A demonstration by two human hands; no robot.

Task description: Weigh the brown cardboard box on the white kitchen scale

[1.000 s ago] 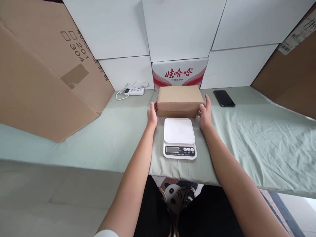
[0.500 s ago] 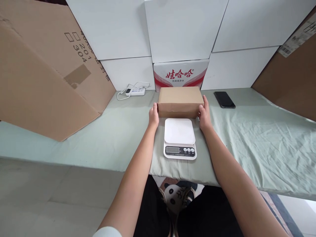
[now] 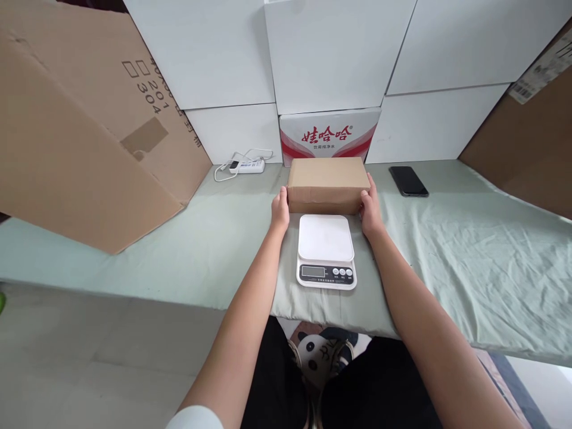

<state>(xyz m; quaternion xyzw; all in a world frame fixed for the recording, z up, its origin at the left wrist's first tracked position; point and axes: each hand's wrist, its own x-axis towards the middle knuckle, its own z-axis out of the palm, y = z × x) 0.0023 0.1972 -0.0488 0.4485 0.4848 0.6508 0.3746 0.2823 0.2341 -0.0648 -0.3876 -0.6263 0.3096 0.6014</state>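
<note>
Where the green-clothed table [image 3: 469, 250] runs left to right: large carton [image 3: 80, 131] leaning at far left, power strip [image 3: 248, 166], left hand [image 3: 280, 210] flat against the box [image 3: 328, 185] on its left end, right hand [image 3: 370, 207] against its right end. The hands are apart, pressing the box between them; it rests on the cloth just behind the scale [image 3: 326, 250]. Phone [image 3: 408, 180] lies right of the box, apart from it.

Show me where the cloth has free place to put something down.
Bare cloth lies right of the scale, below the phone, and left between scale and big carton. The middle is crowded: both hands grip the small box.
</note>
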